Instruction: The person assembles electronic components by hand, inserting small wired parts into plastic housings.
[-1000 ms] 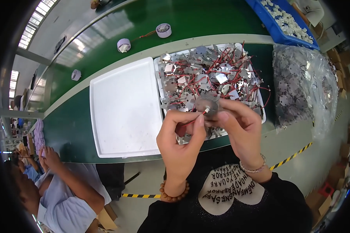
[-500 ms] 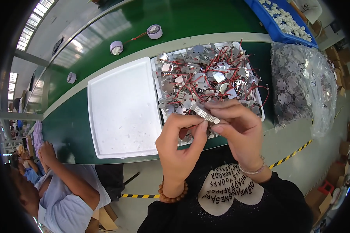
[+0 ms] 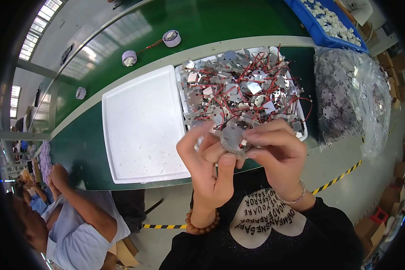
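Note:
In front of me, over the near edge of the white foam tray [image 3: 305, 128], I hold a grey round metal disc with a finned rim [image 3: 233, 136], its flat face toward me. My right hand [image 3: 279, 146] pinches its right side between thumb and fingers; a small whitish bit shows there. My left hand [image 3: 207, 164] has its thumb against the lower rim and a finger behind the left side, while its index finger is lifted and blurred. Similar metal discs with red wires [image 3: 238, 96] are heaped in the tray beyond my hands.
A white foam tray or lid [image 3: 144, 130] lies to the left. At right are a clear bag of metal discs [image 3: 339, 94] and a blue bin [image 3: 317, 33] of small white parts. Purple-white rings [image 3: 171, 39] sit on the green bench. A co-worker [image 3: 81, 220] sits at left.
The disc has turned from edge-on to showing its flat face. My left index finger has come up off it, and the left hand has shifted slightly.

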A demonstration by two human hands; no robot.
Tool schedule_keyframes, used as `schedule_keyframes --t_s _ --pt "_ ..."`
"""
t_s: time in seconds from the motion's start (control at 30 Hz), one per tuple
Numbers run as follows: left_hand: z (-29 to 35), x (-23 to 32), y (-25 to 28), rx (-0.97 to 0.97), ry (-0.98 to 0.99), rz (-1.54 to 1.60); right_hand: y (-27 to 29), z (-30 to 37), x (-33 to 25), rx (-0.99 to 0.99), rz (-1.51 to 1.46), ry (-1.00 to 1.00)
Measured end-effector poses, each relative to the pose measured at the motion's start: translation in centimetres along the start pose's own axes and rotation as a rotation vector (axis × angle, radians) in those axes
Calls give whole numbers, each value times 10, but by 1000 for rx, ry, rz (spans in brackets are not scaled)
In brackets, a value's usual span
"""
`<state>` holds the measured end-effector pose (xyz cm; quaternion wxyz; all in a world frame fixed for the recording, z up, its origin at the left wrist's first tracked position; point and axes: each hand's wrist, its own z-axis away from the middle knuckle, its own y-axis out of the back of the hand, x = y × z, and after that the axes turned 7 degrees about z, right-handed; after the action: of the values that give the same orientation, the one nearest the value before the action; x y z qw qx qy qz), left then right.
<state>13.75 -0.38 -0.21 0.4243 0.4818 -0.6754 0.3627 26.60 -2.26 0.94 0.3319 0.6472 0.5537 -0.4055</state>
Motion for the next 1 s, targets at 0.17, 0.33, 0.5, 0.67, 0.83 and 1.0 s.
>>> schedule_keyframes --t_s 0.17,0.33,0.5,0.67,0.83,1.0 --pt "2 1 -2 57 47 236 -6 0 -10 45 -50 -136" --pt "-2 2 7 -121 62 175 4 -9 -6 -120 31 -197" --pt "-14 12 24 -183 -34 -380 3 -21 -11 -85 370 41" --pt "-20 22 42 -271 123 -324 2 -31 -1 240 78 183" --pt "-73 8 92 -307 22 -590 18 -44 1 151 19 322" --pt "-146 -61 198 37 34 -1285 26 -49 -20 277 42 478"
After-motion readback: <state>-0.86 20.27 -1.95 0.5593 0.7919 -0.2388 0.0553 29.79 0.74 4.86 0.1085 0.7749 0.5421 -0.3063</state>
